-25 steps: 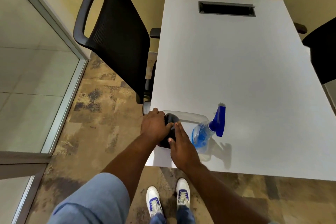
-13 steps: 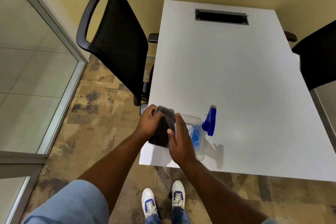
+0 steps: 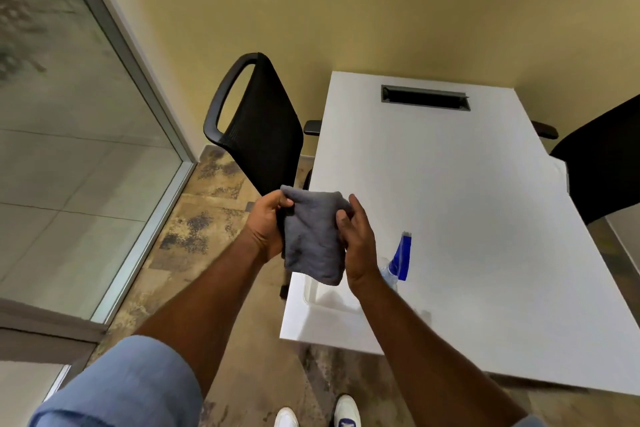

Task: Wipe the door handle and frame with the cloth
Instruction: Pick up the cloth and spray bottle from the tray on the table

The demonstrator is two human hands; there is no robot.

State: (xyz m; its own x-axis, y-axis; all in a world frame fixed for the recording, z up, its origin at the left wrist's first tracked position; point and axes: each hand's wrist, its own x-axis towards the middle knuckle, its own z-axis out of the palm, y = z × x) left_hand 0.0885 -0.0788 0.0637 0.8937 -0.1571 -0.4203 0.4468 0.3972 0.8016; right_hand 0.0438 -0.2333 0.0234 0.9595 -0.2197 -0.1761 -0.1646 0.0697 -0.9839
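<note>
A dark grey cloth [image 3: 313, 239] hangs folded between both hands, lifted above the near left corner of the white table [image 3: 467, 204]. My left hand [image 3: 265, 227] grips its upper left edge. My right hand [image 3: 356, 239] pinches its right side with thumb and fingers. At the far left stands a glass panel in a silver metal frame [image 3: 138, 55]. No door handle is in view.
A spray bottle with a blue trigger [image 3: 401, 256] stands on the table just right of my right wrist. A clear tray [image 3: 329, 296] lies at the table corner under the cloth. A black mesh chair [image 3: 256, 128] stands left of the table, another [image 3: 602, 163] at the right.
Both hands have lifted the cloth off the tray at the table corner and raised it. The view has tilted up, so more of the wall and the glass panel shows.
</note>
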